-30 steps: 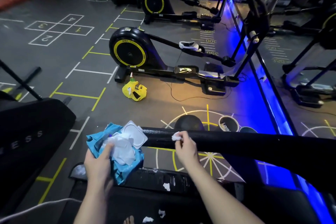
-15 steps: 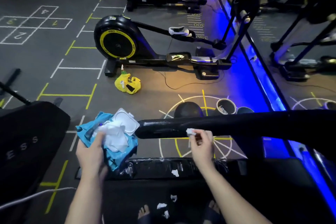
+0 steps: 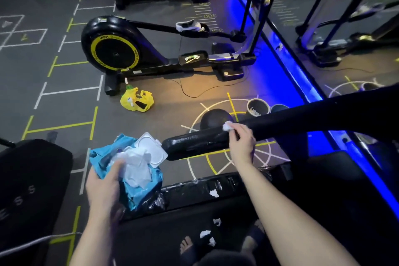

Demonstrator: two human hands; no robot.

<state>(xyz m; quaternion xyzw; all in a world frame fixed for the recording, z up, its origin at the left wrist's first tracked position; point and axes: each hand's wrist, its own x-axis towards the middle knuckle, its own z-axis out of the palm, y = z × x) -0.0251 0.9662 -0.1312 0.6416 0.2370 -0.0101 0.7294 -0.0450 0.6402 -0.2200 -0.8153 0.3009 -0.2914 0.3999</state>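
Head view: right hand [image 3: 240, 142] is pinching a small white wipe wad [image 3: 227, 126] against the black handrail [image 3: 194, 146]. Left hand [image 3: 105, 183] is gripping the blue wipes pack [image 3: 142, 192], lid open, beside the rail's end.

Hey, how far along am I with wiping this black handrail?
Done: the handrail glistens wet at its near end; white scraps lie on the deck. In hand: the right hand presses a wad on the rail; the left hand grips the open blue wipes pack. Left: the stretch beyond looks dull, unwiped.
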